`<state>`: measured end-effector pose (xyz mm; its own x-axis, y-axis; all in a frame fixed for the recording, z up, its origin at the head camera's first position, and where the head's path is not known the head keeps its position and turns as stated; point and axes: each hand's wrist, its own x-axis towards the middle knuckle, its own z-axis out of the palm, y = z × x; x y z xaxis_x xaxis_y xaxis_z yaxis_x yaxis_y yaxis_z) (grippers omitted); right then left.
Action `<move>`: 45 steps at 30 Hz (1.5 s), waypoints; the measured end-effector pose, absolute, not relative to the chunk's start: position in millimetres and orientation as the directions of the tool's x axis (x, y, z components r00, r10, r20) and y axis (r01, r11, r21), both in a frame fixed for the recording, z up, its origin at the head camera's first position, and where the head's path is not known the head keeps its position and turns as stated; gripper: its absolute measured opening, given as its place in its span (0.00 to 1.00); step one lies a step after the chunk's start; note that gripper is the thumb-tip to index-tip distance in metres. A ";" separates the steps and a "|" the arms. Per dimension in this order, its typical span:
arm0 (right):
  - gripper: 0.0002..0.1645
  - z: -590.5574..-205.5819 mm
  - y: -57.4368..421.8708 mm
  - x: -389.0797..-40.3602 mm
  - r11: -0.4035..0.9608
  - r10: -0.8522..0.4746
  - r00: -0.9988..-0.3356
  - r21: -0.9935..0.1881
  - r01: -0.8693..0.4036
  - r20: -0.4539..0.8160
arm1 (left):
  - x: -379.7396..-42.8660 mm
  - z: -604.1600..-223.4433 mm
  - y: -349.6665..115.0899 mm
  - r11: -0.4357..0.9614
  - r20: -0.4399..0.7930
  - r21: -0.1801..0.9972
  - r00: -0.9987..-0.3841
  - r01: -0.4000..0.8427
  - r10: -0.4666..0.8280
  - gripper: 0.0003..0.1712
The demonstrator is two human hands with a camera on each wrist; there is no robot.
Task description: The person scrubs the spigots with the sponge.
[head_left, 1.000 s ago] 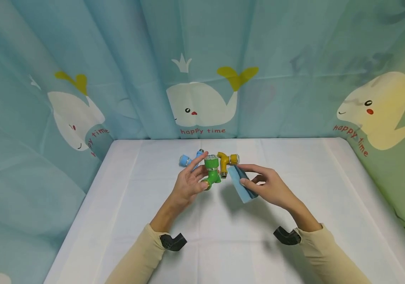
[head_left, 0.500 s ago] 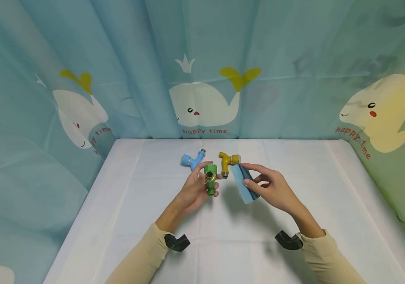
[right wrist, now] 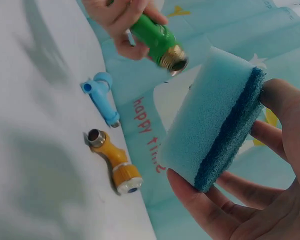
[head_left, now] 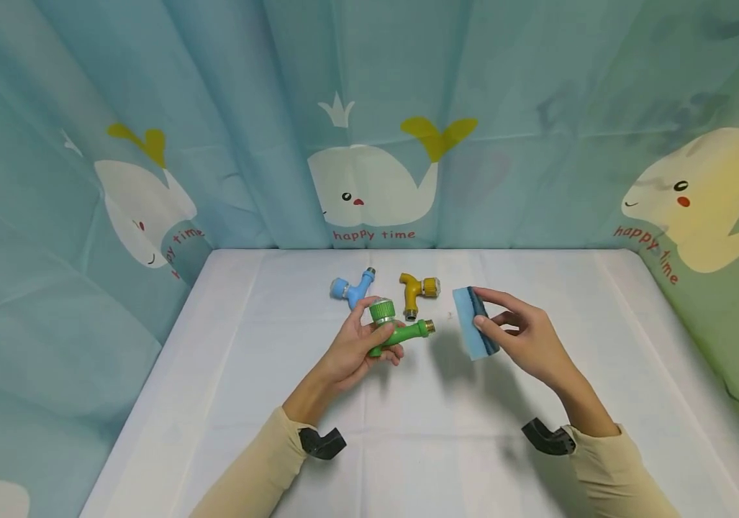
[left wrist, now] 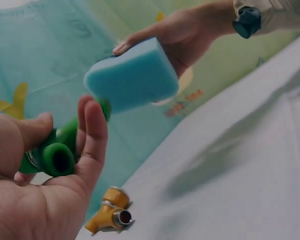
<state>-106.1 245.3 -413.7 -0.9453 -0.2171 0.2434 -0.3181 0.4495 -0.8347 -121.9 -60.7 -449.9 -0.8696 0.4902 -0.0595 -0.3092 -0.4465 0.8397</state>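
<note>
Obscuring green tap point(head_left: 411, 332) partly: left hand point(head_left: 351, 351)

Head view, clock centred on the green plastic tap with brass thread point(head_left: 408, 333): easiest way in is from 6, over the white cloth-covered table point(head_left: 408, 475) between the beige sleeves point(head_left: 255, 464). Left hand point(head_left: 348, 351) plugs 8–9, sky-blue round-handled plastic tap point(head_left: 357, 292) blocks 10–11, mustard-yellow metal-tipped tap point(head_left: 412, 291) 1. Slim gap at 3 before the blue rectangular foam sponge point(head_left: 470, 327).

Blue tap point(head_left: 357, 291) and yellow tap point(head_left: 412, 289) on white table point(head_left: 239, 374) — whale-print curtain point(head_left: 511, 187) behind.
</note>
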 end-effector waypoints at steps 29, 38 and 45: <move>0.29 -423.8 251.1 -99.3 0.469 -0.235 -0.949 -0.831 -0.300 0.210 | -118.8 -437.5 -57.9 -0.203 0.033 0.977 -0.908 -0.058 0.417 0.19; 0.29 -424.3 248.1 -100.0 0.459 -0.252 -0.950 -0.841 -0.287 0.186 | -114.9 -442.6 -65.8 -0.192 -0.040 0.975 -0.937 -0.113 0.348 0.25; 0.28 -425.4 247.6 -99.4 0.449 -0.255 -0.950 -0.847 -0.283 0.182 | -114.8 -440.1 -67.4 -0.481 -0.084 0.816 -0.889 -0.321 0.450 0.43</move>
